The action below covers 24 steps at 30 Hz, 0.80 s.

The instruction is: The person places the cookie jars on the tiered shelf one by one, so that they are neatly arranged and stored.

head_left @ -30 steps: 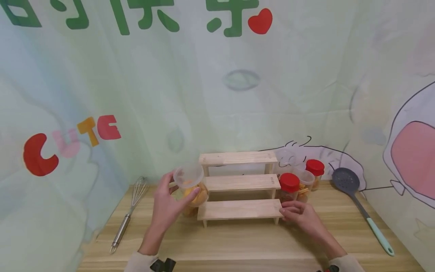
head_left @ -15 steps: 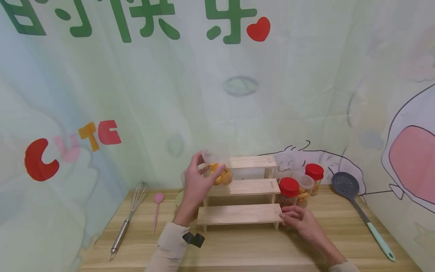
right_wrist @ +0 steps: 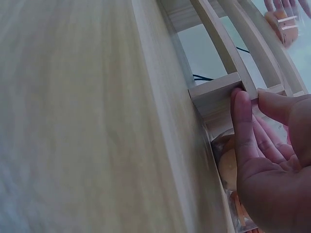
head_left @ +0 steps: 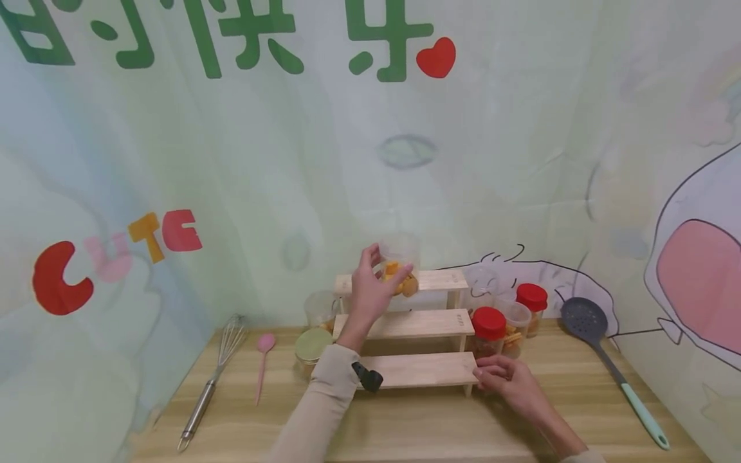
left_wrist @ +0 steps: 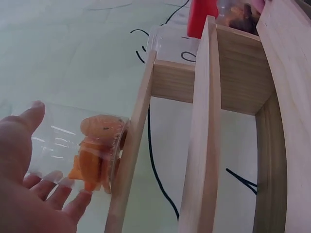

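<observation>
My left hand grips a clear, lidless plastic jar with orange and tan snack pieces in its lower part. In the left wrist view the jar's base is right at the edge of the top board of a three-tier wooden step shelf. At the lowest board's right end, my right hand pinches the wood between thumb and fingers, as the right wrist view shows at the board's corner. My left forearm hides the left part of the two lower steps.
Right of the shelf stand red-lidded jars and a lidless jar; a slotted skimmer lies farther right. On the left are a green-lidded jar, a clear jar, a pink spoon and a whisk. A printed curtain hangs behind.
My left hand has carried the jar up and to the right, from beside the shelf's left end to the top board. The right hand has kept its hold on the lowest board.
</observation>
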Motion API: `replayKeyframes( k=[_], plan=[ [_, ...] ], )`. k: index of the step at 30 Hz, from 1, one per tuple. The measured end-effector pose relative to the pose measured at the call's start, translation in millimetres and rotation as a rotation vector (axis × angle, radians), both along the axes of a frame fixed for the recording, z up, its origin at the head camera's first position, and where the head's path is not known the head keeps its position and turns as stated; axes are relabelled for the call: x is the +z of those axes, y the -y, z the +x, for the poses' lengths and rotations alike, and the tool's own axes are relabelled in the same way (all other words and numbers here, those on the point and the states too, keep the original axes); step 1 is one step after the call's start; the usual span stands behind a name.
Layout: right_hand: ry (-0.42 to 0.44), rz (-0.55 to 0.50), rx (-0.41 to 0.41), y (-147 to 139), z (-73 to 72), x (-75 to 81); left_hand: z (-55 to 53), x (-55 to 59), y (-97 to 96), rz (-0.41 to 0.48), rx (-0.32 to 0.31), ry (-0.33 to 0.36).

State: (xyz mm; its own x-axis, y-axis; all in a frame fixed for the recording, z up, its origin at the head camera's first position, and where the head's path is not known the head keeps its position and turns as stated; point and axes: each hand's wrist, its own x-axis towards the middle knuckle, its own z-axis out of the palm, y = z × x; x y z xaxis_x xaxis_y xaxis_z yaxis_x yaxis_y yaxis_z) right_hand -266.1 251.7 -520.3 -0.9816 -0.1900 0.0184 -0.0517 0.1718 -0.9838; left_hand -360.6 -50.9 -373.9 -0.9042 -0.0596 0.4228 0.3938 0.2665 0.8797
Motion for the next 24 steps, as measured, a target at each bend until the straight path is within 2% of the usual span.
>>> replayKeyframes(
  k=[3, 5, 8, 12, 15, 20, 24],
  plan=[
    [0.010, 0.004, -0.005, 0, 0.6, -1.8, -4.4, -5.1, -4.0, 0.015, -0.032, -0.013],
    [0.013, 0.008, -0.006, 0, 0.5, -2.8, -6.3, -10.1, -5.4, -0.027, -0.033, -0.039],
    [0.027, 0.017, -0.013, 0, 0.8, -4.3, -4.5, -19.7, -7.9, -0.162, -0.005, -0.083],
    [0.037, 0.022, -0.024, 0, 1.3, -5.5, -1.5, -31.9, -17.4, -0.338, 0.046, -0.104],
    [0.034, 0.012, -0.025, 1, 1.0, -5.4, -3.1, -36.3, -29.4, -0.386, 0.066, -0.086],
    [0.030, 0.000, -0.018, 1, -0.4, -5.0, -5.1, -38.0, -52.0, -0.416, 0.079, -0.027],
    [0.026, 0.000, -0.024, 0, -2.2, -4.5, -6.3, -40.0, -67.8, -0.457, 0.125, -0.007]
  ],
)
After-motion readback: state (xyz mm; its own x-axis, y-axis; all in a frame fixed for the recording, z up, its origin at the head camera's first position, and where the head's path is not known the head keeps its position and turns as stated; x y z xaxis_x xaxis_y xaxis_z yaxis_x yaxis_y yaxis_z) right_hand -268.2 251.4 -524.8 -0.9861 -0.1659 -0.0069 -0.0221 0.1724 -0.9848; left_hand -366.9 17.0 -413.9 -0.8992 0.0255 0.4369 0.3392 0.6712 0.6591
